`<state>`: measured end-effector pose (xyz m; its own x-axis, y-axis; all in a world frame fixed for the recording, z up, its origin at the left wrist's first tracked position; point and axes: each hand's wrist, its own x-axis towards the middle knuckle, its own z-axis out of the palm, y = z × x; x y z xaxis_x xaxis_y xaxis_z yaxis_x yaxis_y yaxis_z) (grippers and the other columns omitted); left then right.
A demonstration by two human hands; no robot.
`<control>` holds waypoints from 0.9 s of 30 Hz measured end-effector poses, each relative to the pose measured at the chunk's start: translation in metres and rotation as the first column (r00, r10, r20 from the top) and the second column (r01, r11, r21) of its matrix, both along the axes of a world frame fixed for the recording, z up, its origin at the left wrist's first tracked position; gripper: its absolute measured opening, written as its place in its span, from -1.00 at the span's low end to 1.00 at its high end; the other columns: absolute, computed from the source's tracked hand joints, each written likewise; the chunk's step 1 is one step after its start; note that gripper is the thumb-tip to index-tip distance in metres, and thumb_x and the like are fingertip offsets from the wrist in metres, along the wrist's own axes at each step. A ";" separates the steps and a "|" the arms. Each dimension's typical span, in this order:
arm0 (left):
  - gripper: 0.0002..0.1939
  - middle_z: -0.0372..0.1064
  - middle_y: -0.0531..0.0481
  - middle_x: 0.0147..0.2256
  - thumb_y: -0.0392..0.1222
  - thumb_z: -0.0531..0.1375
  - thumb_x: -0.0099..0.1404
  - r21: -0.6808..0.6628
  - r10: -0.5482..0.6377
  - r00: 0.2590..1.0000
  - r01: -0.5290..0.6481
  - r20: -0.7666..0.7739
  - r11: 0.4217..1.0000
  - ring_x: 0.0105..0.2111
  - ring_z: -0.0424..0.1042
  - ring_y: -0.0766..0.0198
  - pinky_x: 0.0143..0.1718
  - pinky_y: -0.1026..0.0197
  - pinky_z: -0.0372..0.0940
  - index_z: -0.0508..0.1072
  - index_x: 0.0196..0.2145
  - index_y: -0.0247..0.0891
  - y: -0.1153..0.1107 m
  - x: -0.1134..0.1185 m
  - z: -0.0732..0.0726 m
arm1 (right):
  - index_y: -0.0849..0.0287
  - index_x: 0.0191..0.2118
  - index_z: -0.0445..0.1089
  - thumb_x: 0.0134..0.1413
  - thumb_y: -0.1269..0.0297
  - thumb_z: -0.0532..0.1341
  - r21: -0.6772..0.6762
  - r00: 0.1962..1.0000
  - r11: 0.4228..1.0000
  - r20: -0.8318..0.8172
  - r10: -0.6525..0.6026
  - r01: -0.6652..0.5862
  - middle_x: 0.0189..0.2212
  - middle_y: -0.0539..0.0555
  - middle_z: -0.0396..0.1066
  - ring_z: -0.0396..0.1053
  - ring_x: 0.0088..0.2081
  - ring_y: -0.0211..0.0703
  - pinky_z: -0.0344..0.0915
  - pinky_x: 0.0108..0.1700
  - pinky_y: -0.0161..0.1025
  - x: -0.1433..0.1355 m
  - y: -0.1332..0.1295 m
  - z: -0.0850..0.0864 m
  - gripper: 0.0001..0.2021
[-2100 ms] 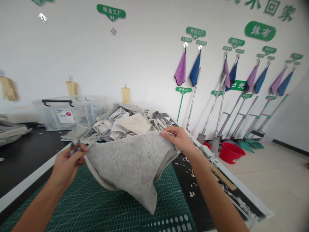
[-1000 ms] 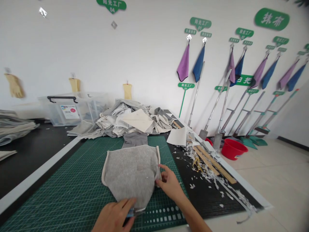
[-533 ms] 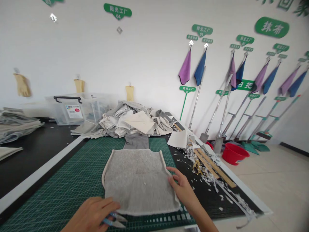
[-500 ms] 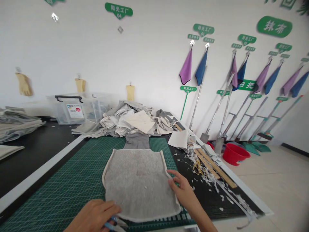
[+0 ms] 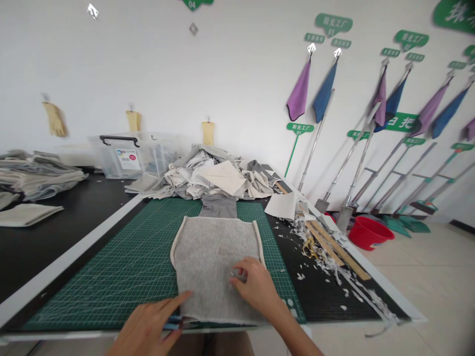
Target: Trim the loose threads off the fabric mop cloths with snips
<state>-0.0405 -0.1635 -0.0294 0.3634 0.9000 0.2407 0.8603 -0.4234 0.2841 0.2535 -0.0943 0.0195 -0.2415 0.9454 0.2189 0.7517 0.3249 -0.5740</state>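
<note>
A grey fabric piece [image 5: 213,262] with pale seamed edges lies flat on a green cutting mat [image 5: 126,262]. At its lower left corner, my left hand [image 5: 150,324] is closed round blue-handled thread snips [image 5: 172,324], its index finger stretched onto the cloth. The snips' blades are largely hidden near the cloth's bottom edge. My right hand [image 5: 256,287] is over the right half of the fabric, thumb and fingers drawn into a pinch. Something small and pale shows at those fingertips, too small to name. A darker grey cloth [image 5: 218,206] lies just beyond the piece.
Behind the mat rises a heap of grey and cream cloths [image 5: 211,178], beside a clear plastic box [image 5: 115,158]. Stacked cloths [image 5: 44,173] lie at left. Wooden rulers [image 5: 337,247], gold-handled scissors [image 5: 309,247] and white scraps line the right edge. A red basin [image 5: 371,232] stands on the floor.
My right hand has moved from the fabric's right edge in over its surface and closed into a pinch. My left index finger has stretched out onto the cloth. The view has shifted.
</note>
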 end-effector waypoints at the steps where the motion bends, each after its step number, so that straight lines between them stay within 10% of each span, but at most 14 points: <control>1: -0.44 0.46 0.07 -0.03 -0.15 0.19 0.20 0.003 0.019 1.000 -0.019 0.012 1.000 -0.14 0.50 0.13 -0.13 0.24 0.37 0.26 0.16 0.10 -0.001 0.000 0.000 | 0.07 -0.30 0.52 -0.08 0.21 0.31 -0.016 1.000 1.000 0.011 0.011 -0.011 -0.38 0.08 0.46 0.37 -0.27 -0.06 0.18 -0.20 -0.24 -0.004 0.003 -0.004 -0.84; 15: -0.53 0.50 0.14 -0.10 -0.13 0.21 0.20 0.204 0.043 0.999 -0.046 0.015 0.978 -0.24 0.55 0.18 -0.26 0.24 0.45 0.34 0.08 0.00 -0.001 0.007 -0.010 | 0.14 -0.41 0.48 0.12 0.39 0.12 0.139 0.999 0.990 -0.032 -0.025 0.029 -0.37 0.04 0.45 0.36 -0.25 -0.18 0.21 -0.17 -0.33 -0.009 -0.005 -0.004 -0.81; 21: -0.54 0.48 0.13 -0.07 -0.16 0.21 0.20 0.175 0.050 0.999 -0.052 0.016 0.983 -0.18 0.53 0.19 -0.19 0.23 0.44 0.35 0.07 -0.02 -0.004 0.006 -0.012 | 0.17 -0.36 0.46 0.18 0.28 0.07 0.308 0.975 0.925 -0.066 -0.211 0.221 -0.35 0.11 0.45 0.39 -0.29 -0.13 0.27 -0.21 -0.26 0.085 0.000 0.023 -0.76; 27: -0.56 0.50 0.14 -0.09 -0.14 0.21 0.20 0.197 0.056 0.998 -0.061 0.028 0.979 -0.20 0.53 0.19 -0.20 0.22 0.44 0.37 0.06 -0.01 -0.004 0.006 -0.015 | 0.20 -0.35 0.50 0.09 0.34 0.09 0.231 0.911 0.932 0.244 -0.332 0.278 -0.37 0.13 0.49 0.42 -0.29 -0.06 0.26 -0.17 -0.19 0.174 0.012 0.009 -0.78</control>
<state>-0.0343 -0.1670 -0.0442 0.3042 0.8534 0.4233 0.8795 -0.4223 0.2193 0.4278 -0.0826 0.0281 -0.0235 0.9303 0.3660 0.9498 0.1351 -0.2823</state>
